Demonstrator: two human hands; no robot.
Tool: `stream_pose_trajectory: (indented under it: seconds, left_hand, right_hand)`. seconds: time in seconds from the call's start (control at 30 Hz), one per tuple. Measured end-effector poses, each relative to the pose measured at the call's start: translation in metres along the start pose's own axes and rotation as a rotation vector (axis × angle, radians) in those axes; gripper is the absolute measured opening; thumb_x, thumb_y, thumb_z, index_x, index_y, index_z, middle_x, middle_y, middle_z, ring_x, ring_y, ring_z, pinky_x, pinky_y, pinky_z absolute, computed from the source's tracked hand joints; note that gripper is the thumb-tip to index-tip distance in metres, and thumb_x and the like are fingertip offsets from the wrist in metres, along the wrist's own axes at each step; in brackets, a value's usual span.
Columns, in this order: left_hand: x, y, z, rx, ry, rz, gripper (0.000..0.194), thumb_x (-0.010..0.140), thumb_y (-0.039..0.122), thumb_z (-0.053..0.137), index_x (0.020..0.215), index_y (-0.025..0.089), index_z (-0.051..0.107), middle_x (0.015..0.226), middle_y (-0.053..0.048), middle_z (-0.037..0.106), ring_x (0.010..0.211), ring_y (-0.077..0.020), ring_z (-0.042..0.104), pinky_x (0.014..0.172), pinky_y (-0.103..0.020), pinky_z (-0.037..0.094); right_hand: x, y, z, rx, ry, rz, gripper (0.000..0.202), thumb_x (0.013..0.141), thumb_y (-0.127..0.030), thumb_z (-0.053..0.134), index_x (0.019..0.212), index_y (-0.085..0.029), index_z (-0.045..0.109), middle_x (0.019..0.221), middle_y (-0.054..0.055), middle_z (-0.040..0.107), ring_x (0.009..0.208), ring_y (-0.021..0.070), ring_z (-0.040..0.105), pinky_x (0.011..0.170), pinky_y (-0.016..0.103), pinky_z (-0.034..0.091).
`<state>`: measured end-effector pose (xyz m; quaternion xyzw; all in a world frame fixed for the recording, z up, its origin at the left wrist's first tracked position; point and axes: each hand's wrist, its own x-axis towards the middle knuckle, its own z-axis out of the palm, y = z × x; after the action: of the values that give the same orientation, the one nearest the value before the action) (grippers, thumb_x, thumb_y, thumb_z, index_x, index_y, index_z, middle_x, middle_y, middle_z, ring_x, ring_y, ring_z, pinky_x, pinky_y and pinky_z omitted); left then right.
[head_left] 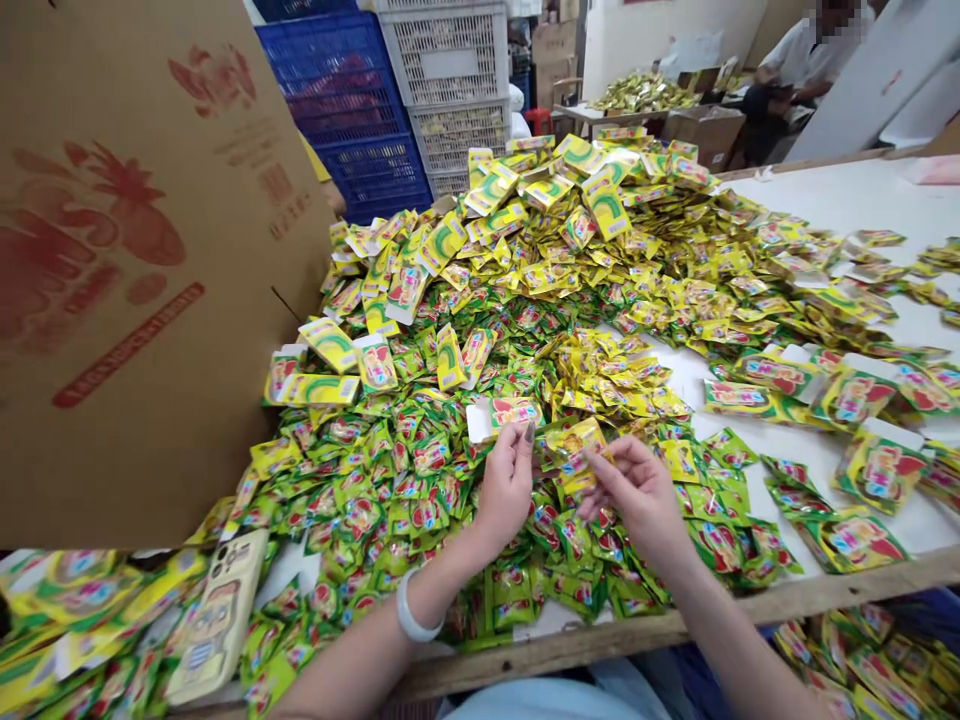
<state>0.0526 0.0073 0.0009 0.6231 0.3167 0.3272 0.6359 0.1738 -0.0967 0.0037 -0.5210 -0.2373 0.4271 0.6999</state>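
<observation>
My left hand (508, 487) grips a small candy box (514, 411), thumb on its near side; the box's white flap stands out at the left end. Just right of it, my right hand (630, 487) pinches a yellow candy packet (576, 440) between thumb and fingers, close to the box's right end. Beneath both hands lies a thick spread of green candy packets (405, 500) with red fruit prints. A heap of loose yellow packets (600, 375) sits just beyond my right hand.
A tall cardboard carton (150, 400) stands at the left, a phone (221, 615) near its base. Filled boxes (859, 395) lie at the right. Behind the big pile are stacked blue crates (337, 100) and white crates (450, 60). A person (806, 60) sits at the back right.
</observation>
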Motion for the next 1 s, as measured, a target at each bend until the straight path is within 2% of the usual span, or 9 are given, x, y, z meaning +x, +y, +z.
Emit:
stream_pose_trajectory:
  seconds: [0.17,0.3,0.4,0.5,0.63,0.7,0.83,0.9,1.0]
  left_hand:
    - [-0.012,0.011,0.005,-0.088,-0.038,0.019,0.040,0.088,0.059,0.058,0.089,0.020,0.049,0.066,0.005,0.047,0.058,-0.0107,0.047,0.055,-0.021,0.040]
    - [-0.022,0.004,0.001,-0.092,-0.121,-0.008,0.039,0.085,0.047,0.068,0.104,0.021,0.046,0.091,-0.004,0.066,0.087,-0.0185,0.065,0.076,-0.028,0.050]
    - [-0.033,-0.008,-0.006,0.088,-0.149,0.022,0.030,0.095,0.044,0.053,0.110,0.020,0.045,0.098,-0.009,0.067,0.088,-0.0193,0.065,0.076,-0.030,0.050]
    - [-0.047,-0.014,-0.008,0.284,-0.242,0.091,0.025,0.100,0.038,0.042,0.116,0.018,0.043,0.101,-0.011,0.066,0.087,-0.0202,0.065,0.076,-0.033,0.050]
    - [-0.050,-0.002,-0.012,0.560,-0.362,0.219,0.029,0.101,0.034,0.032,0.123,0.017,0.040,0.096,-0.010,0.065,0.081,-0.0210,0.065,0.074,-0.034,0.050]
    - [-0.037,0.009,-0.026,0.694,-0.260,0.288,0.035,0.101,0.040,0.034,0.127,0.017,0.039,0.089,-0.007,0.064,0.074,-0.0200,0.063,0.072,-0.033,0.049]
    - [0.008,0.020,-0.068,1.025,0.287,0.290,0.046,0.094,0.051,0.047,0.123,0.015,0.046,0.105,-0.013,0.059,0.096,-0.0263,0.058,0.084,-0.039,0.047]
    - [0.027,0.019,-0.085,1.118,0.293,0.195,0.038,0.093,0.050,0.050,0.110,0.016,0.054,0.108,-0.013,0.058,0.105,-0.0289,0.054,0.089,-0.042,0.045]
    - [0.037,0.025,-0.093,1.108,0.108,0.216,0.026,0.095,0.041,0.047,0.090,0.018,0.057,0.097,-0.009,0.061,0.098,-0.0258,0.055,0.088,-0.040,0.044]
  right_hand:
    - [-0.006,0.021,0.014,-0.052,0.084,-0.102,0.036,0.080,-0.049,0.073,0.080,-0.022,0.049,0.055,-0.005,0.061,0.037,0.0123,0.057,0.038,0.022,0.048]
    - [-0.007,0.029,0.003,-0.228,0.064,-0.131,0.034,0.084,-0.048,0.069,0.080,-0.021,0.050,0.054,-0.007,0.053,0.040,0.0086,0.048,0.038,0.019,0.040]
    - [-0.012,0.033,-0.011,-0.390,0.107,-0.185,0.040,0.076,-0.042,0.079,0.100,-0.022,0.054,0.084,0.001,0.064,0.068,0.0130,0.060,0.051,0.020,0.048]
    - [-0.018,0.034,-0.020,-0.386,-0.092,-0.137,0.066,0.075,-0.040,0.080,0.131,-0.026,0.047,0.124,0.009,0.061,0.102,0.0201,0.063,0.072,0.027,0.057]
    - [-0.023,0.033,-0.021,-0.297,-0.405,-0.044,0.028,0.089,-0.041,0.064,0.110,-0.023,0.067,0.098,0.005,0.071,0.087,0.0201,0.067,0.085,0.035,0.056]
    - [-0.022,0.032,-0.026,-0.299,-0.337,-0.064,0.023,0.091,-0.041,0.062,0.104,-0.023,0.068,0.087,0.005,0.070,0.078,0.0200,0.066,0.078,0.035,0.056]
    - [-0.013,0.035,-0.046,-0.453,-0.130,-0.108,0.029,0.093,-0.043,0.058,0.073,-0.023,0.061,0.061,0.000,0.057,0.055,0.0161,0.053,0.055,0.029,0.047]
    - [-0.007,0.036,-0.053,-0.520,-0.097,-0.101,0.039,0.094,-0.045,0.057,0.062,-0.023,0.052,0.054,-0.001,0.051,0.051,0.0147,0.047,0.053,0.028,0.044]
    - [-0.001,0.029,-0.056,-0.491,-0.051,-0.131,0.031,0.093,-0.046,0.058,0.073,-0.023,0.058,0.067,0.000,0.060,0.061,0.0161,0.056,0.062,0.028,0.049]
